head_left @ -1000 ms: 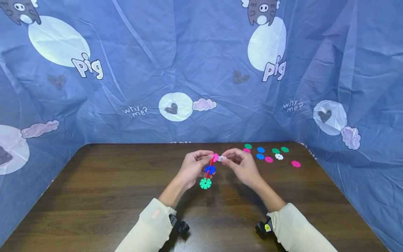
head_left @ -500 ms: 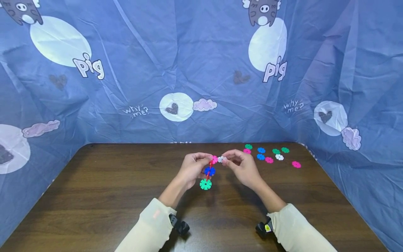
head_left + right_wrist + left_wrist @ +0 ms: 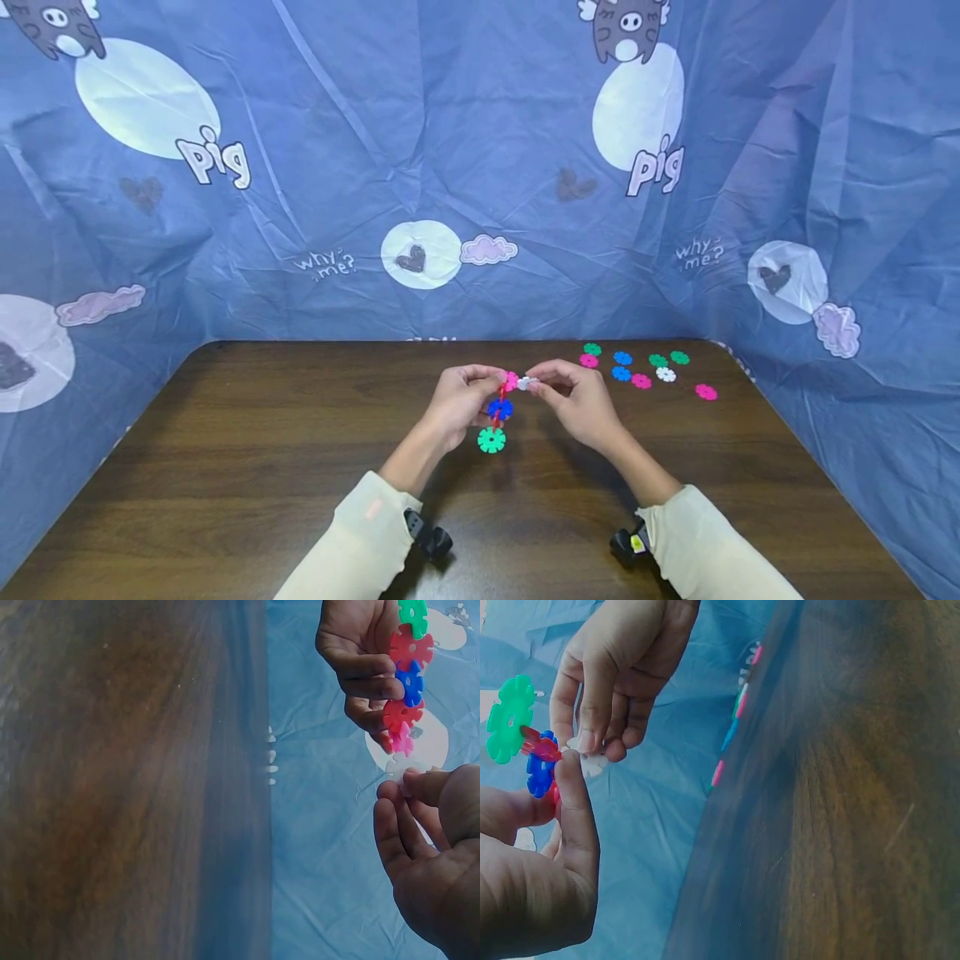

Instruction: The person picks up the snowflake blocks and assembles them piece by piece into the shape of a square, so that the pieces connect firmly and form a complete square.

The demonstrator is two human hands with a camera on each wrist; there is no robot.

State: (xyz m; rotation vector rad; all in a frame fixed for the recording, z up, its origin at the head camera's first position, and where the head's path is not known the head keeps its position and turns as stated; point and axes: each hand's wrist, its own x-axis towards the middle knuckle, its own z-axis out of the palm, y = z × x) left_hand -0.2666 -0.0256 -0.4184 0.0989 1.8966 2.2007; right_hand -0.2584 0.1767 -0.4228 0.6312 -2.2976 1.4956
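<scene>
from my remote seat i see a brown wood-grain table [image 3: 262,433]; near its far right corner lie notched discs [image 3: 621,373] (three green, three pink, two blue, one white).

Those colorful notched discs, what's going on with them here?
A person's left hand grips a chain of notched discs, green, red, blue, red and pink, above the table. The right hand pinches a white disc right at the chain's pink end; I can't tell whether it has locked in. Loose discs lie toward the table's far right.
</scene>
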